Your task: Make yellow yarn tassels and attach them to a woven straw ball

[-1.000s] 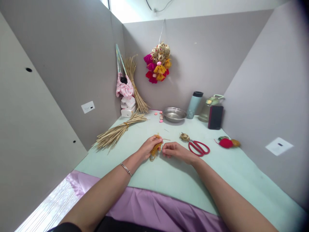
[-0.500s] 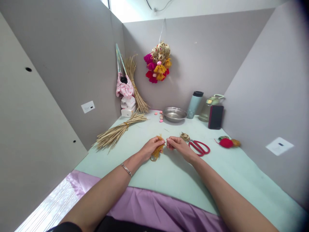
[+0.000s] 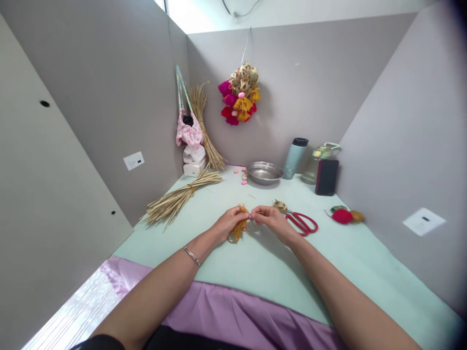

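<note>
A bundle of mustard-yellow yarn (image 3: pixel 238 231) hangs down from my left hand (image 3: pixel 231 219), whose fingers and thumb are closed on its upper part. Right beside it my right hand (image 3: pixel 263 215) is pinched, its fingertips meeting the left thumb tip at the yarn's top right. Whatever thin strand lies between the fingertips is too small to make out. Just beyond the right hand, red-handled scissors (image 3: pixel 302 223) lie on the pale green table, with a small woven straw ball (image 3: pixel 280 206) by their blades.
A straw bundle (image 3: pixel 178 197) lies at the left. Towards the back are several pink beads (image 3: pixel 244 177), a metal bowl (image 3: pixel 264 173), a blue tumbler (image 3: pixel 295 158), a green bottle (image 3: pixel 311 167) and a phone (image 3: pixel 327 177). Red yarn (image 3: pixel 342 216) lies right. Tassels (image 3: pixel 241 99) hang on the wall.
My right hand's fingertips have moved slightly left, up against my left thumb. My left hand still holds the yellow yarn in nearly the same place.
</note>
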`<state>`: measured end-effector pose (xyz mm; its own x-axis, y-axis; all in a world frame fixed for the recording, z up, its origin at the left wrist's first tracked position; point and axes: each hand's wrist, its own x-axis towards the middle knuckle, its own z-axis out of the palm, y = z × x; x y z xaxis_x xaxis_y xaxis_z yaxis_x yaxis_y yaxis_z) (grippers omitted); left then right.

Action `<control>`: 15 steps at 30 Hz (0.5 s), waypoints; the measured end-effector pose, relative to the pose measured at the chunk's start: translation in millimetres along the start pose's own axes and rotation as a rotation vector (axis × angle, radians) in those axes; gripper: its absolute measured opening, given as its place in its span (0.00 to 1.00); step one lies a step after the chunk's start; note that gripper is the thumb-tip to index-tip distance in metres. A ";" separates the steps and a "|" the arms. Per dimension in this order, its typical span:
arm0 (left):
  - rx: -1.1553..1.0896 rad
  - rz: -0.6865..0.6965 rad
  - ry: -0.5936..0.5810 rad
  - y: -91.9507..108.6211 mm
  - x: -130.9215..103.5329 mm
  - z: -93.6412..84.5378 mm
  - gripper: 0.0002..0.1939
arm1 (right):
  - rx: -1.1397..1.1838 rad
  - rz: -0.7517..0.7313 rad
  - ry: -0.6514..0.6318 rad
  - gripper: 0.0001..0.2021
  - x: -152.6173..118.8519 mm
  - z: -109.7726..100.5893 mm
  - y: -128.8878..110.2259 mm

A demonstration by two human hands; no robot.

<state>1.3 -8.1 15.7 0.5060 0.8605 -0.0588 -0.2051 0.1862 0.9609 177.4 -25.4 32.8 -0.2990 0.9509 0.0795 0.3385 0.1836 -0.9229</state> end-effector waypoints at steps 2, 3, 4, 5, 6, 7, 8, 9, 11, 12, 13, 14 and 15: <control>0.000 -0.002 -0.004 -0.2 0.0 0.5 0.11 | -0.007 0.004 -0.009 0.10 0.2 0.7 0.1; -0.002 -0.004 -0.005 -0.3 0.0 0.7 0.11 | -0.010 0.006 -0.015 0.10 0.2 1.2 0.0; -0.004 -0.006 -0.004 -0.3 -0.2 1.0 0.11 | -0.012 0.008 -0.021 0.10 0.0 1.8 -0.1; -0.008 -0.010 -0.003 -0.2 -0.4 1.2 0.11 | -0.014 0.010 -0.026 0.10 -0.2 2.5 -0.3; -0.012 -0.014 -0.004 0.0 -0.7 1.3 0.10 | -0.015 0.012 -0.033 0.10 -0.4 3.3 -0.6; -0.017 -0.018 -0.004 0.3 -1.0 1.3 0.10 | -0.016 0.015 -0.039 0.10 -0.7 4.2 -0.9; -0.022 -0.023 -0.006 0.6 -1.2 1.2 0.09 | -0.016 0.017 -0.044 0.10 -0.9 5.0 -1.1; -0.027 -0.026 -0.007 0.9 -1.2 0.8 0.09 | -0.015 0.019 -0.047 0.10 -1.0 5.7 -1.3; -0.040 -0.027 -0.004 1.5 -0.9 -0.2 0.09 | -0.010 0.021 -0.050 0.11 -0.9 6.5 -1.2; -0.048 -0.023 -0.001 1.8 -0.6 -0.9 0.09 | -0.006 0.020 -0.049 0.11 -0.8 6.7 -0.9; -0.056 -0.018 0.002 1.9 -0.3 -1.5 0.09 | -0.001 0.018 -0.047 0.11 -0.6 6.6 -0.5; -0.063 -0.012 0.002 2.0 0.1 -2.1 0.10 | 0.006 0.015 -0.044 0.11 -0.3 6.5 0.1; -0.068 -0.005 0.000 1.9 0.5 -2.6 0.10 | 0.014 0.011 -0.041 0.11 0.0 6.2 0.7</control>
<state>-1.1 -6.1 16.8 0.5071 0.8595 -0.0640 -0.2585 0.2225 0.9400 172.1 -26.8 29.8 -0.3315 0.9419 0.0540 0.3299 0.1693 -0.9287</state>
